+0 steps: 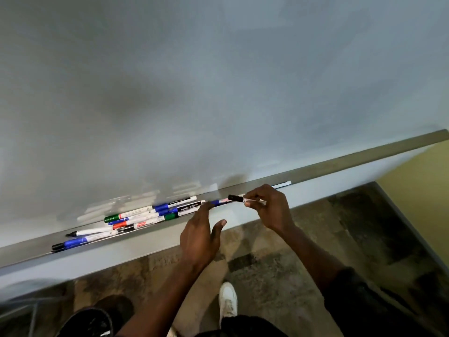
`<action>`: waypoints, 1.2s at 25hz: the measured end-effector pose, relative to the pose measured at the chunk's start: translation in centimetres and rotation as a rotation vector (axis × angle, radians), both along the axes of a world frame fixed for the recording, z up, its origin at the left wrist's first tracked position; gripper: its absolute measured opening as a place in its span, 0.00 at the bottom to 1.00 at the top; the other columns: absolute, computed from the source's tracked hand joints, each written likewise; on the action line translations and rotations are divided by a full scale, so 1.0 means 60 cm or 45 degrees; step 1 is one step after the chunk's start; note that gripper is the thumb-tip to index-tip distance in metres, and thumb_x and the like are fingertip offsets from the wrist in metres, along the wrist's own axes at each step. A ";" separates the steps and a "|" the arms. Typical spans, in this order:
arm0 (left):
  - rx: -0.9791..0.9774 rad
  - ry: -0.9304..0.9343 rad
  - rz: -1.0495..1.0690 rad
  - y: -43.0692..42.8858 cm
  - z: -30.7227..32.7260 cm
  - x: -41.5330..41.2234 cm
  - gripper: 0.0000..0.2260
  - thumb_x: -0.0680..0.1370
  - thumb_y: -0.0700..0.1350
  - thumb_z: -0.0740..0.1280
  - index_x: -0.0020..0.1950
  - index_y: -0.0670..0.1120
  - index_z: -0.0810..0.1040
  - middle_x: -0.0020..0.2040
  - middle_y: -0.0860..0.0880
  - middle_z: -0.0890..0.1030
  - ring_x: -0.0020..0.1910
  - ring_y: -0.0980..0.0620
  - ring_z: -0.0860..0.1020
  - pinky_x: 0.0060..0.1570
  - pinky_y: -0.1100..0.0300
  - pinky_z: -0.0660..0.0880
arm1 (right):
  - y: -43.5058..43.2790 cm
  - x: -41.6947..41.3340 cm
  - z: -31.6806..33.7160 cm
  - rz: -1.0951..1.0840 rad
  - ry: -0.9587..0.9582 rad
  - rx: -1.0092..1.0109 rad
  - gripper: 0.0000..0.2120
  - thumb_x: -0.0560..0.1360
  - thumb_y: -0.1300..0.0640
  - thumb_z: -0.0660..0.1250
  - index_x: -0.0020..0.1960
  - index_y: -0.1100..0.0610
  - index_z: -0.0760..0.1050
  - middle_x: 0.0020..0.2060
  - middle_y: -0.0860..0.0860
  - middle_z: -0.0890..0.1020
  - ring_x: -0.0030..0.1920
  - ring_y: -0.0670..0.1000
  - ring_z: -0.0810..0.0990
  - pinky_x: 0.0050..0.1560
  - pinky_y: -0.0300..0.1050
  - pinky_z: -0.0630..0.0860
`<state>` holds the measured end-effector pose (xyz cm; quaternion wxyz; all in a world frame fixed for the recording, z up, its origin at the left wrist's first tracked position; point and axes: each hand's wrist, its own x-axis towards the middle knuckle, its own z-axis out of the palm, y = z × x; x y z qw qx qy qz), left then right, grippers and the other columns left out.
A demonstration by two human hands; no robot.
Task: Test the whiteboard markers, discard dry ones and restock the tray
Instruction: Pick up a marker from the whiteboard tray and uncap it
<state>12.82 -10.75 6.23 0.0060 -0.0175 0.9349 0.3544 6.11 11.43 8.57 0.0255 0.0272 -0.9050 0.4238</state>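
Note:
A pale whiteboard [194, 81] fills the upper view, with a grey tray [340, 164] running along its lower edge. Several markers with green, blue, red and black caps lie piled in the tray [136, 217]. My right hand [269, 205] pinches a white marker with a black cap [236, 198] just above the tray. My left hand [201, 232] hovers beside it with straight fingers, its fingertips near a blue-capped marker [216, 203], holding nothing. One white marker [283, 184] lies alone further right in the tray.
Below the tray is a patterned floor [303, 251]. My white shoe [228, 302] and a dark shoe [92, 319] stand close to the board. A yellow wall [422, 190] meets the board's right end.

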 end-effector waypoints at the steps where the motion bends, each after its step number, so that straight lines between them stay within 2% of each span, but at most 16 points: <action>1: -0.178 -0.063 -0.069 -0.004 -0.028 -0.003 0.34 0.85 0.59 0.67 0.86 0.47 0.61 0.86 0.44 0.62 0.84 0.42 0.64 0.79 0.48 0.67 | 0.030 -0.020 -0.018 -0.051 0.024 0.054 0.10 0.70 0.59 0.82 0.48 0.47 0.87 0.44 0.46 0.84 0.45 0.47 0.84 0.49 0.51 0.82; 2: -0.329 -0.101 -0.133 -0.006 -0.057 -0.006 0.40 0.84 0.60 0.67 0.88 0.44 0.53 0.89 0.42 0.49 0.88 0.42 0.51 0.84 0.49 0.56 | 0.059 -0.042 -0.034 -0.102 0.023 0.127 0.09 0.71 0.57 0.81 0.48 0.46 0.87 0.44 0.46 0.84 0.45 0.48 0.83 0.49 0.51 0.81; 3: -0.464 -0.109 -0.172 -0.010 -0.082 -0.008 0.44 0.84 0.61 0.68 0.88 0.42 0.47 0.88 0.41 0.40 0.88 0.41 0.41 0.85 0.49 0.47 | 0.087 -0.064 -0.049 -0.134 0.020 0.214 0.09 0.72 0.56 0.81 0.49 0.45 0.88 0.44 0.46 0.83 0.46 0.49 0.83 0.49 0.51 0.81; 4: -0.569 -0.101 -0.180 -0.014 -0.103 -0.009 0.48 0.82 0.61 0.69 0.88 0.40 0.44 0.87 0.39 0.35 0.87 0.40 0.35 0.85 0.47 0.43 | 0.111 -0.084 -0.063 -0.146 0.045 0.309 0.08 0.72 0.55 0.80 0.50 0.45 0.88 0.44 0.46 0.83 0.47 0.50 0.82 0.49 0.53 0.80; 5: -0.636 -0.099 -0.163 -0.018 -0.120 -0.010 0.51 0.81 0.61 0.71 0.87 0.38 0.42 0.86 0.38 0.33 0.86 0.39 0.33 0.85 0.44 0.43 | 0.131 -0.103 -0.078 -0.129 0.089 0.396 0.08 0.73 0.56 0.80 0.50 0.46 0.88 0.44 0.47 0.83 0.48 0.52 0.82 0.49 0.54 0.79; 8: -0.712 -0.165 -0.114 -0.029 -0.152 -0.012 0.55 0.79 0.61 0.74 0.86 0.35 0.40 0.86 0.35 0.33 0.86 0.36 0.34 0.85 0.38 0.49 | 0.166 -0.144 -0.104 -0.021 0.165 0.571 0.07 0.74 0.59 0.78 0.49 0.48 0.88 0.45 0.49 0.83 0.49 0.57 0.81 0.50 0.54 0.75; 11: -0.725 -0.197 -0.108 -0.034 -0.165 -0.013 0.59 0.76 0.61 0.77 0.86 0.35 0.40 0.86 0.35 0.33 0.86 0.35 0.35 0.84 0.35 0.52 | 0.182 -0.172 -0.121 0.073 0.235 0.691 0.08 0.73 0.62 0.77 0.49 0.50 0.87 0.44 0.51 0.83 0.47 0.60 0.81 0.48 0.55 0.75; 16: -0.807 -0.260 -0.145 -0.036 -0.178 -0.012 0.62 0.74 0.65 0.76 0.85 0.35 0.37 0.85 0.34 0.33 0.85 0.34 0.34 0.84 0.35 0.50 | 0.192 -0.196 -0.134 0.155 0.230 0.682 0.09 0.74 0.63 0.69 0.47 0.52 0.86 0.46 0.51 0.85 0.48 0.61 0.81 0.48 0.54 0.75; 21: -0.846 -0.266 -0.206 -0.046 -0.184 -0.012 0.65 0.72 0.65 0.78 0.85 0.35 0.36 0.85 0.33 0.32 0.85 0.33 0.33 0.84 0.34 0.49 | 0.193 -0.202 -0.157 0.137 0.110 0.640 0.17 0.72 0.60 0.61 0.51 0.52 0.87 0.48 0.51 0.85 0.52 0.62 0.81 0.49 0.51 0.77; 24: -0.866 -0.292 -0.214 -0.047 -0.185 -0.012 0.66 0.72 0.66 0.78 0.85 0.35 0.35 0.84 0.33 0.31 0.84 0.32 0.32 0.84 0.34 0.48 | 0.193 -0.203 -0.166 0.174 0.117 0.611 0.17 0.71 0.66 0.65 0.52 0.55 0.88 0.48 0.55 0.84 0.53 0.62 0.80 0.49 0.45 0.70; 26: -0.878 -0.297 -0.217 -0.047 -0.185 -0.013 0.66 0.72 0.66 0.78 0.85 0.34 0.36 0.84 0.33 0.31 0.84 0.32 0.32 0.84 0.35 0.47 | 0.196 -0.202 -0.169 0.203 0.150 0.601 0.21 0.68 0.74 0.68 0.54 0.57 0.88 0.50 0.56 0.84 0.54 0.62 0.80 0.49 0.46 0.73; 30: -0.899 -0.333 -0.225 -0.046 -0.186 -0.015 0.66 0.72 0.68 0.76 0.84 0.34 0.35 0.84 0.32 0.30 0.84 0.32 0.31 0.84 0.35 0.45 | 0.200 -0.197 -0.182 0.211 0.183 0.571 0.23 0.67 0.76 0.70 0.55 0.58 0.88 0.51 0.56 0.84 0.54 0.63 0.80 0.49 0.54 0.81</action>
